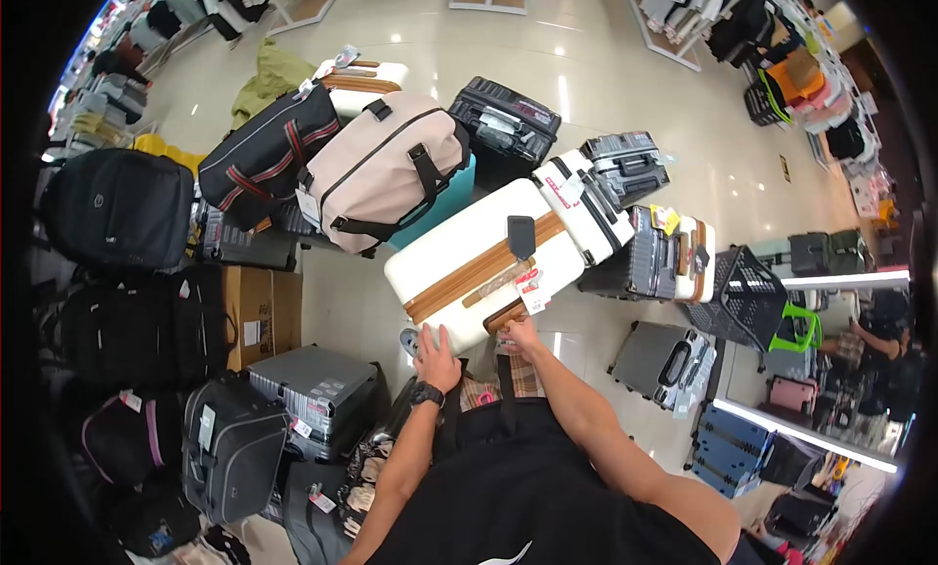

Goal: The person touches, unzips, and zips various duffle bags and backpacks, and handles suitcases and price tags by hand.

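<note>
A white suitcase (459, 257) with brown bands lies tilted in front of me, a dark luggage tag (522, 238) and a white price tag (532, 293) on its top side. My left hand (437, 360), with a dark watch at the wrist, rests against its near lower corner, fingers stretched and apart. At the near edge, the fingers of my right hand (520, 336) curl around the suitcase's brown handle (505, 317). The undersides of those fingers are hidden.
A pink duffel bag (386, 169) and a dark striped bag (269, 154) sit on suitcases beyond. Another white suitcase (586, 208) stands close on the right. Black backpacks (117, 208) and a cardboard box (274, 311) are at left; a dark basket (738, 296) is at right.
</note>
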### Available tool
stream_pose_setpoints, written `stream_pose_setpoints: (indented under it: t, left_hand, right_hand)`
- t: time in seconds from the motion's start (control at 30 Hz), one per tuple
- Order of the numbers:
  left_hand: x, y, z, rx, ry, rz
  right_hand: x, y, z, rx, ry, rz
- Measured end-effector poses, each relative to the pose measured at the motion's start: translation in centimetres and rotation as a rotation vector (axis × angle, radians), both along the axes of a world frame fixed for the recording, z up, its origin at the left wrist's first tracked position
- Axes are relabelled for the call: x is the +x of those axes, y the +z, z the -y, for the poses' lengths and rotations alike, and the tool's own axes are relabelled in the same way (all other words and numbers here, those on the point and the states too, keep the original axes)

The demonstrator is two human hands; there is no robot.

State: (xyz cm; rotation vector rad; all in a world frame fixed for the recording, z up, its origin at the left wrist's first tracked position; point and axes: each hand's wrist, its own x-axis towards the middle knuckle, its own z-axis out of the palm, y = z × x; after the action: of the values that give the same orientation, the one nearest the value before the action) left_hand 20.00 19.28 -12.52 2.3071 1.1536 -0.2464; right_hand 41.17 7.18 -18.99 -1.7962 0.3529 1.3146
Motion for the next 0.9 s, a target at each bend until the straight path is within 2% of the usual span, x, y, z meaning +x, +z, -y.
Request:
stream_pose_setpoints:
  t: [0.07,0.17,0.47,0.6,0.7,0.83,0.9]
  left_hand:
    - [1.1,0.4,2.1,-0.013,-0.042,-0.024]
    - [2.8,0.9,4.5,-0.039,0.03,-0.082]
    - [3.6,1.4,5.2,-0.154,0.125,-0.175]
    - [3.8,1.2,4.8,-0.199,0.123,-0.183]
    - [4.1,1.4,4.5,-0.236,0.125,-0.196]
    - [3.5,-0.7,4.3,-0.225,0.079,-0.204]
    - [3.5,-0.8,4.2,-0.24,0.082,-0.197]
  right_hand:
    - [1.3,-0.5,0.4,0.118,-0.044,-0.109]
    - [2.9,-1.3,1.0,0.184,-0.039,-0.252]
    - [4.2,-0.7,1.1,0.253,0.044,-0.265]
    - [4.4,-1.2,0.6,0.201,0.08,-0.178]
    - [4.0,-1.1,0.2,0.213,0.109,-0.013]
    - [3.8,-1.7,-0.2,0.26,0.11,0.041]
    - [4.2,-3.7,0.1,0.275,0.152,0.015]
